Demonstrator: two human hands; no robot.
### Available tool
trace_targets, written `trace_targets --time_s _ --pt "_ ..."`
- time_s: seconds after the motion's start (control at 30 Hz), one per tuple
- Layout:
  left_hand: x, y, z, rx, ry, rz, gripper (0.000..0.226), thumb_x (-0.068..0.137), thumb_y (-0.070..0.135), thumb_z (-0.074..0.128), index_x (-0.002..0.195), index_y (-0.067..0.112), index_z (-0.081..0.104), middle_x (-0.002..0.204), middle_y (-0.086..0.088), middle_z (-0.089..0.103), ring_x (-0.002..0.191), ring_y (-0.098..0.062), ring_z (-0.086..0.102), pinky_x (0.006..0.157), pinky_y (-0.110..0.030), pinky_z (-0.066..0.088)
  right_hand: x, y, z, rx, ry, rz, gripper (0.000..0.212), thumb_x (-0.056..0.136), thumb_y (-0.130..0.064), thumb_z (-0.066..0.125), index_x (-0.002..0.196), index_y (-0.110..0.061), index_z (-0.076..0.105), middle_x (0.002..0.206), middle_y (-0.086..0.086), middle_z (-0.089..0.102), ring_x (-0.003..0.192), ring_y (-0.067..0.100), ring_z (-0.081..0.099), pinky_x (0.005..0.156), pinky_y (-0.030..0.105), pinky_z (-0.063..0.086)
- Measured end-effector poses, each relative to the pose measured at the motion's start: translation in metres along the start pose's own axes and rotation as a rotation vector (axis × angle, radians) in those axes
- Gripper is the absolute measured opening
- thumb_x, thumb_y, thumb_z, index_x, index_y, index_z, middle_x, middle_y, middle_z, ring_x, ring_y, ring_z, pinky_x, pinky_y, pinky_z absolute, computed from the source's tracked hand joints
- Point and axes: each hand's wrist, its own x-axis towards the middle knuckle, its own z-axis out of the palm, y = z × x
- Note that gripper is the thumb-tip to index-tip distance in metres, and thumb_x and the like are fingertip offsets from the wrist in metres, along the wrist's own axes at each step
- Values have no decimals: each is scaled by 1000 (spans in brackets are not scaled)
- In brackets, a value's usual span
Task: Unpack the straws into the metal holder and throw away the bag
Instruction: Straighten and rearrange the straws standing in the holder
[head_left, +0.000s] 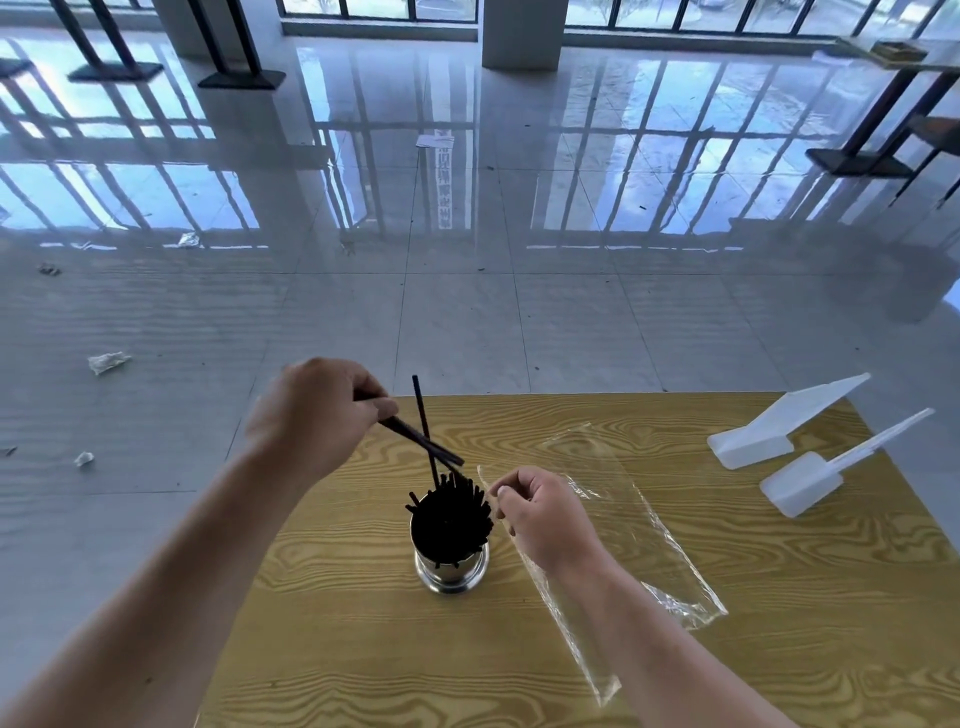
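Observation:
A round metal holder stands on the wooden table, packed with black straws. One straw sticks up taller than the others. My left hand hovers above and left of the holder, pinching a few black straws that point down toward it. Just right of the holder, my right hand is closed on the open end of the clear plastic bag, which lies flat on the table under my wrist and looks empty.
Two white plastic scoops lie at the table's far right. The table's far edge runs just behind the holder. Beyond it is a glossy tiled floor with scraps of crumpled wrapper and table stands farther off.

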Motion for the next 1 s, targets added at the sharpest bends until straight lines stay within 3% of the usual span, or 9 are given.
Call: trace_targets --time_s 0.13,0.27,0.37,0.5,0.67,0.77,0.83,0.9,1.0 --pt "-3 -11 0 -314 20 -105 14 83 32 88 74 26 79 56 4 72 43 -7 60 47 -22 44 1 -4 0 60 -26 17 19 89 -17 58 88 -21 77 84 25 74 60 23 49 54 39 40" --pt "-12 -25 15 -458 -6 -170 12 84 23 87 76 20 80 56 0 72 48 -10 64 50 -21 50 3 -5 4 48 -142 70 17 93 -18 60 96 -18 77 82 10 79 67 24 55 65 41 46" --pt "-20 -35 29 -577 -68 -198 9 85 15 85 78 14 80 59 -7 72 52 -15 63 50 -16 51 6 -4 7 83 -192 99 15 96 -22 65 108 -18 74 86 7 78 62 11 61 59 26 50" --pt "-30 -46 43 -673 -49 -208 9 87 18 84 78 21 82 71 -14 76 57 -15 66 60 -25 58 10 -2 12 226 -270 136 29 97 -33 71 122 -18 67 88 1 76 60 10 62 52 24 50" --pt "-33 -50 52 -784 -64 -240 2 83 25 84 82 27 84 79 -17 78 61 -14 67 75 -42 61 19 -1 19 122 -143 114 37 95 -34 78 120 -27 52 96 8 68 63 11 61 51 20 49" --pt "-32 -52 52 -852 -68 -264 2 84 24 83 82 25 84 76 -12 78 61 -15 67 67 -33 63 26 -7 21 147 -144 126 49 95 -35 81 122 -27 42 97 11 66 58 5 59 48 17 47" --pt "-30 -55 51 -903 -59 -287 9 87 17 82 82 24 85 74 -6 78 60 -12 67 61 -21 59 30 -11 23 169 -170 120 35 96 -31 80 122 -20 60 89 9 67 47 -1 56 46 17 46" --pt "-28 -56 51 -930 -55 -303 11 88 14 81 81 23 85 73 -5 78 59 -10 68 60 -17 58 32 -13 26 178 -184 116 15 98 -27 78 109 -18 74 78 4 67 44 3 53 45 21 46" --pt "-28 -56 54 -967 -51 -334 10 87 13 81 79 18 84 74 -6 78 59 -11 68 60 -19 59 33 -12 30 194 -157 108 11 100 -22 75 97 -12 76 71 1 67 48 9 53 47 25 47"
